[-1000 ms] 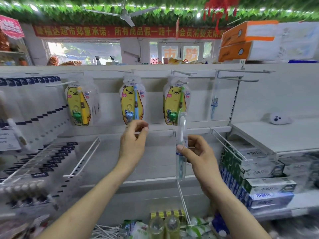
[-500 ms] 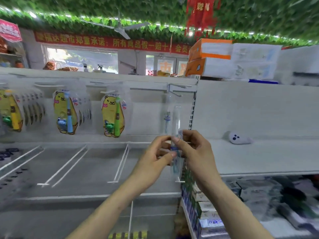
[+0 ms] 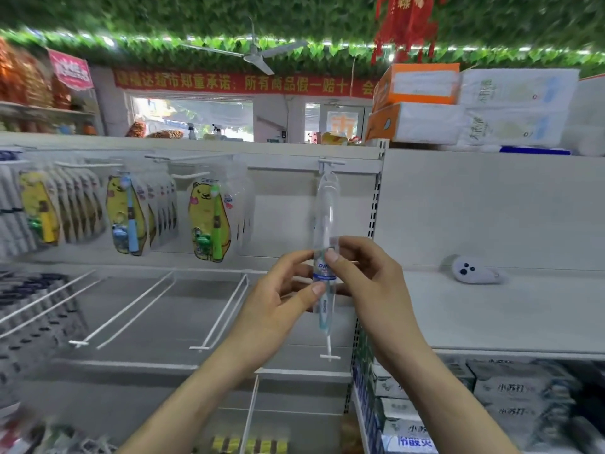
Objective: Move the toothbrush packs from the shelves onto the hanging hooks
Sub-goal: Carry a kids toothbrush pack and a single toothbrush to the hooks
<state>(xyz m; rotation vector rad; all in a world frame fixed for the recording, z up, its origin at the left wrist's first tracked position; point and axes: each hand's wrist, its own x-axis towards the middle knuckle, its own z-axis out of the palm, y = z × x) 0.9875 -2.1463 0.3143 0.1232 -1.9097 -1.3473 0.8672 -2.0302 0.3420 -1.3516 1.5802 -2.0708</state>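
Observation:
A clear toothbrush pack (image 3: 324, 224) with a blue label stands upright in front of me. My left hand (image 3: 278, 299) pinches its lower part and my right hand (image 3: 363, 276) pinches its middle from the right. The pack's top is at a white hanging hook (image 3: 330, 162) on the back panel; I cannot tell whether it hangs on the hook or in front of another clear pack there. Yellow bear toothbrush packs (image 3: 208, 217) hang on hooks to the left.
White wire dividers (image 3: 222, 312) stick out from the shelf below the hooks. A white shelf (image 3: 491, 309) to the right carries a small white plush toy (image 3: 474, 271). Toothpaste boxes (image 3: 510, 398) fill the shelves beneath. Tissue packs (image 3: 419, 103) sit on top.
My view swung right, from the bear packs to the end hook. My left hand left the bear pack and joined my right on the clear pack, which rose toward the hook.

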